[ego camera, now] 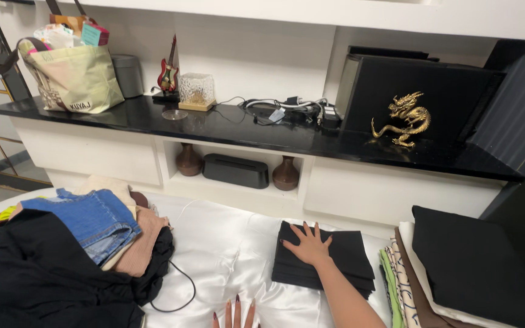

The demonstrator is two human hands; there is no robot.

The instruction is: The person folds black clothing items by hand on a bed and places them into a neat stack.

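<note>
hand (308, 246) flat on folded black garment (347, 255)

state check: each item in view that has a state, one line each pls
right hand: open, flat, fingers spread, pressing on the black garment
left hand: only fingertips in view, resting on the white sheet
black garment: folded, flat on the sheet
white sheet: spread out, wrinkled
pile of clothes: unfolded, heaped
stack of fabrics: folded, stacked
tote bag: upright, full
cables: tangled on the shelf
</note>
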